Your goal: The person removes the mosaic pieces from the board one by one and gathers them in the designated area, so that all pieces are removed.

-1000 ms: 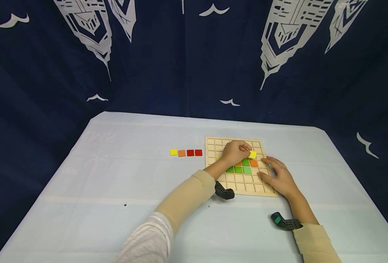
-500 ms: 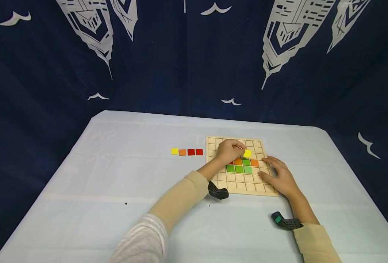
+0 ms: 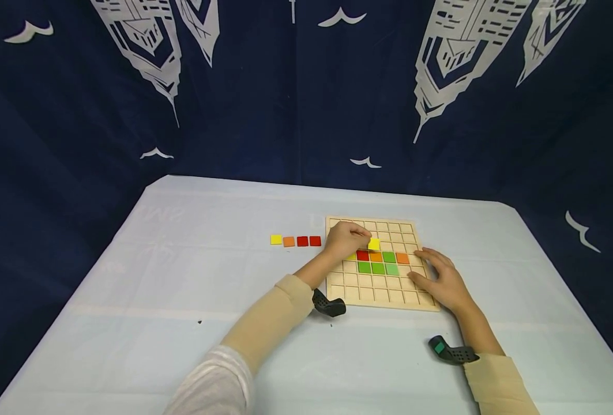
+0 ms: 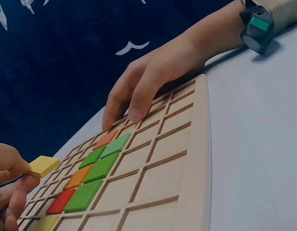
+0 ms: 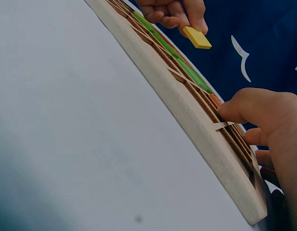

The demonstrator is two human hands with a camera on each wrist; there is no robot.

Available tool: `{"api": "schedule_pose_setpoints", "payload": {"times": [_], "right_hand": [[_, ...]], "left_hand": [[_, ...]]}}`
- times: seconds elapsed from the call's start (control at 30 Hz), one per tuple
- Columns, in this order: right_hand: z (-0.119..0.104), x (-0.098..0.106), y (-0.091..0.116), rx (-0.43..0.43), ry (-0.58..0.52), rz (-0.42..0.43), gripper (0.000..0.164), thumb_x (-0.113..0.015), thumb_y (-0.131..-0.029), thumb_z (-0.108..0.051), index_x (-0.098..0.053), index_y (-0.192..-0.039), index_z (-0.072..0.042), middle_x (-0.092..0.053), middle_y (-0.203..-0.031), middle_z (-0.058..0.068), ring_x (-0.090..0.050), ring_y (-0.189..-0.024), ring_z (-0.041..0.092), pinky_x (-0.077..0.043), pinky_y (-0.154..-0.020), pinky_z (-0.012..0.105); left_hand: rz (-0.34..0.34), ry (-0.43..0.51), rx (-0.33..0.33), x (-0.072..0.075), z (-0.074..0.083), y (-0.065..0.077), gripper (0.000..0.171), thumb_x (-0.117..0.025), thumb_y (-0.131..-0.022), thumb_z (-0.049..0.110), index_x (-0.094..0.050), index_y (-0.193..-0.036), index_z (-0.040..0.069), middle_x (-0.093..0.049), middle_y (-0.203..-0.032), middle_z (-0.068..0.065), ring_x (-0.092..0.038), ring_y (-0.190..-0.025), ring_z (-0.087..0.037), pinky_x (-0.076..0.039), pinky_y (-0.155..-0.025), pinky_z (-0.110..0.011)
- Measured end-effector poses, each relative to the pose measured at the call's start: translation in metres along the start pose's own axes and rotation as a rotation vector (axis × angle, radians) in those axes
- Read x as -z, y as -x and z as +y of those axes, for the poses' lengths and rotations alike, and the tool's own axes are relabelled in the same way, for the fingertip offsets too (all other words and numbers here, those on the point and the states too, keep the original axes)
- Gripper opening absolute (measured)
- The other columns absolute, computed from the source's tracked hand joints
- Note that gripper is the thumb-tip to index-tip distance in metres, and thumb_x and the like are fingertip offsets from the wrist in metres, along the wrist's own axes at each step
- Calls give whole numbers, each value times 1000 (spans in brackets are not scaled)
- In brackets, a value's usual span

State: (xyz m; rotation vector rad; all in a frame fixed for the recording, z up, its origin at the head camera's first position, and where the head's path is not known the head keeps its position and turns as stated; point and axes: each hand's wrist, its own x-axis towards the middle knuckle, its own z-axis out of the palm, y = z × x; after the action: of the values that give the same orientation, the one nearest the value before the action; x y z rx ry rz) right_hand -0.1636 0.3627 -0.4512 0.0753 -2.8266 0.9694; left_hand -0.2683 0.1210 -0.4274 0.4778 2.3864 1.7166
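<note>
My left hand (image 3: 343,239) pinches a yellow square tile (image 3: 373,244) between thumb and fingertips. In both wrist views that tile is raised above the wooden grid board (image 3: 381,296). Set in the board's middle are a red tile (image 3: 363,255), orange tiles (image 3: 402,258) and green tiles (image 3: 378,268), with another yellow tile (image 4: 46,223) at their left end, partly hidden by my left hand in the head view. My right hand (image 3: 443,279) rests at the board's right side, thumb and fingers spread, with fingertips touching its surface.
Left of the board, a short row lies on the white table (image 3: 181,357): a yellow tile (image 3: 276,240), an orange tile (image 3: 288,241) and two red tiles (image 3: 303,241). A dark blue patterned curtain (image 3: 296,104) hangs behind the table.
My left hand has moved left across the board with the yellow tile, uncovering the red tile and part of another yellow one. My right hand stays in place.
</note>
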Motion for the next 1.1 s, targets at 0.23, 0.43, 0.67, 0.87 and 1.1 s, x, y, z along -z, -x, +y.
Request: {"api": "schedule_pose_setpoints", "payload": {"times": [0.23, 0.43, 0.67, 0.87, 1.1], "right_hand": [[-2, 0, -1, -9, 5, -13, 63, -69, -88, -32, -49, -137, 2, -34, -149, 27, -24, -137, 49, -21, -104, 68], [-1, 0, 0, -16, -3, -23, 63, -69, -89, -31, -48, -138, 2, -33, -149, 26, -23, -138, 49, -21, -105, 68], [-1, 0, 0, -10, -3, -21, 62, -68, -89, -32, -48, -138, 1, -33, -149, 26, -23, -137, 50, -21, -103, 69], [-1, -1, 0, -1, 3, -12, 62, -68, -89, -31, -49, -137, 2, -34, -149, 27, -24, -137, 50, -22, -103, 69], [-3, 0, 0, 5, 1, -16, 63, -68, -90, -33, -48, -138, 3, -33, -149, 28, -24, -136, 51, -21, -103, 69]], "left_hand": [[27, 15, -8, 15, -3, 5, 8, -72, -87, 13, -77, -91, 9, -70, -76, 5, -60, -65, -6, -46, -59, -20], [43, 29, -1, 24, -6, 11, 7, -73, -86, 11, -77, -91, 8, -72, -80, 3, -63, -70, -7, -48, -64, -20], [57, 7, -2, 31, -8, 14, 8, -73, -86, 13, -77, -90, 9, -71, -79, 4, -62, -71, -6, -48, -65, -20], [66, 13, 12, 39, -7, 15, 7, -73, -86, 12, -78, -90, 9, -72, -81, 3, -63, -71, -7, -47, -64, -21], [90, 19, 31, 54, -8, 16, 8, -74, -85, 12, -77, -92, 7, -72, -84, 1, -64, -74, -9, -48, -66, -21]]}}
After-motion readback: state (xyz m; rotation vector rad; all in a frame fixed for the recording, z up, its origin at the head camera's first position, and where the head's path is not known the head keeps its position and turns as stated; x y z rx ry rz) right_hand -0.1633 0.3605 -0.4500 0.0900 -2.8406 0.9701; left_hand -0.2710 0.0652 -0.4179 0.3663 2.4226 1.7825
